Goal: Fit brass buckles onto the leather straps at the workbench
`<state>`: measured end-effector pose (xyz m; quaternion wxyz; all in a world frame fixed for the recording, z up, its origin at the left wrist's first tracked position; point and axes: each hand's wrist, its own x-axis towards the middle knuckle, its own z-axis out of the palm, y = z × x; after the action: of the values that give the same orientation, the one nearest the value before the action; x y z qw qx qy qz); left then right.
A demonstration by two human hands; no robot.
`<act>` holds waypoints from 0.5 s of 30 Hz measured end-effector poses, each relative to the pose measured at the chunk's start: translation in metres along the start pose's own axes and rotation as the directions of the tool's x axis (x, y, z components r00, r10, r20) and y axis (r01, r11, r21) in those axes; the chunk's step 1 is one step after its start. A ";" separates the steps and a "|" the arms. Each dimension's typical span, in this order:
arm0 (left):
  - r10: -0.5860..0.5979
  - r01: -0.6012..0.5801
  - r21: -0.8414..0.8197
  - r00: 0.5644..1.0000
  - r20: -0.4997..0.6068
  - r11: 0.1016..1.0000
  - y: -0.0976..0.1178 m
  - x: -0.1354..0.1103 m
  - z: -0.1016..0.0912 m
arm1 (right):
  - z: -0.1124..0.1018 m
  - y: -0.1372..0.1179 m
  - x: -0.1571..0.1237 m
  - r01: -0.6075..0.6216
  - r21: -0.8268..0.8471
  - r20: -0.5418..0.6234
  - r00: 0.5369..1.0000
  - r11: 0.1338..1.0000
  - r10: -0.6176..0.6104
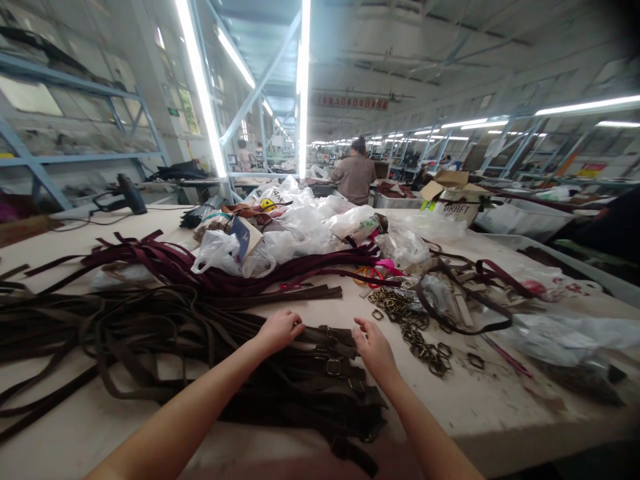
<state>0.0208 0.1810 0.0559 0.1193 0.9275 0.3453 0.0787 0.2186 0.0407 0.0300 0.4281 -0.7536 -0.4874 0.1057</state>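
Note:
My left hand [283,330] is closed, its fingers curled at the top of a pile of dark brown straps [150,327], apparently on one strap. My right hand [373,345] is beside the strap ends, fingers slightly bent and apart; whether it touches a strap I cannot tell. Between and below the hands, several strap ends carry metal buckles [333,366]. To the right of my right hand lies a heap of loose brass-coloured buckles [417,337], with a single buckle [377,314] a little apart from it.
Maroon straps [165,260] lie behind the brown ones. White plastic bags [310,227] are heaped at the table's middle. A black corded tool [131,195] stands at the back left. Scissors with orange handles [369,275] are near the bags. A person [356,175] is farther back.

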 end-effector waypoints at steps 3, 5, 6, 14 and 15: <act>0.021 -0.021 0.014 0.999 0.029 1.000 -0.010 -0.005 0.007 | 0.010 -0.007 0.006 0.160 -0.017 0.213 0.965 0.987 -0.152; 0.061 -0.062 0.007 0.991 0.118 0.998 -0.014 -0.007 0.005 | 0.013 -0.012 0.005 0.194 -0.020 0.317 0.932 0.981 -0.177; 0.067 -0.069 0.005 0.984 0.162 0.998 -0.015 -0.005 0.002 | 0.013 -0.013 0.003 0.197 -0.019 0.351 0.920 0.980 -0.177; -0.134 0.161 0.218 0.982 -0.133 0.963 -0.034 0.051 -0.023 | 0.008 -0.008 -0.010 0.178 -0.007 0.339 0.926 0.984 -0.165; -0.129 0.160 0.237 0.981 -0.142 0.958 -0.036 0.055 -0.022 | 0.008 -0.007 -0.010 0.170 -0.003 0.328 0.931 0.985 -0.159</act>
<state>0.0346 0.2473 0.0708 -0.0137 0.9006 0.4262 0.0842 0.2046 0.0381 0.0280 0.3368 -0.6889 -0.6146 0.1851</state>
